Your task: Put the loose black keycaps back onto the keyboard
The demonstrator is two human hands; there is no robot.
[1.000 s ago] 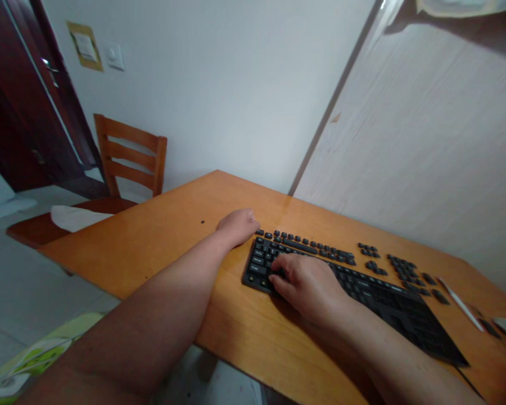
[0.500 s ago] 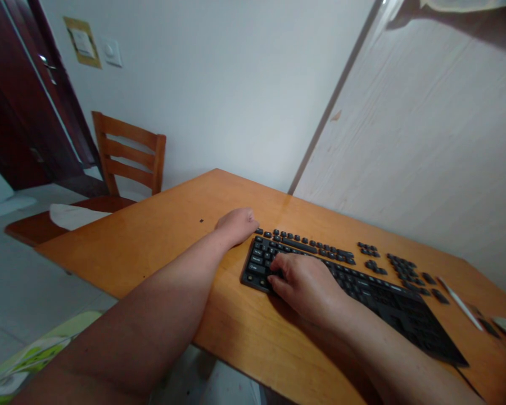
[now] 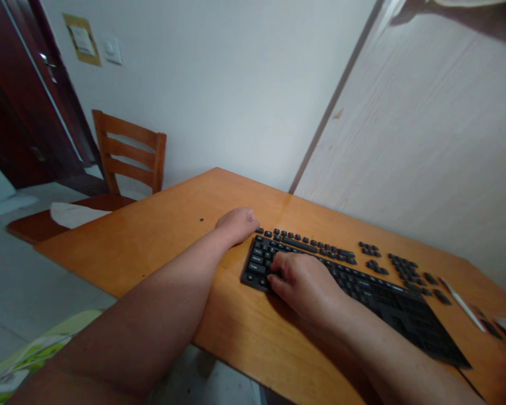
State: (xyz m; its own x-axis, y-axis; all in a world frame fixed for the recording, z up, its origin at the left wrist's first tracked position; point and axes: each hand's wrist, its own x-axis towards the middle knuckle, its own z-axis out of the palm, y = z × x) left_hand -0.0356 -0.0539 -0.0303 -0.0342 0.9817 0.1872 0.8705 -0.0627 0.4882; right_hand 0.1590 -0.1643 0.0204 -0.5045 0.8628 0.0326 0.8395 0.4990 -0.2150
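A black keyboard lies on the wooden table, with keys on its left part and a bare-looking dark right part. Over its left part is my right hand, fingers curled, thumb and index tips close together at the keys. Anything between them is too small to make out. Beyond the keyboard's upper left corner rests my left hand, closed, its fingers turned away from view beside the end of a row of loose keycaps. What it holds, if anything, is hidden. A long space bar lies among these keycaps.
More loose keycaps lie in groups behind the keyboard's right side. A white pen-like stick is at the right. One small dark piece sits on the table left of my left hand. A wooden chair stands beyond.
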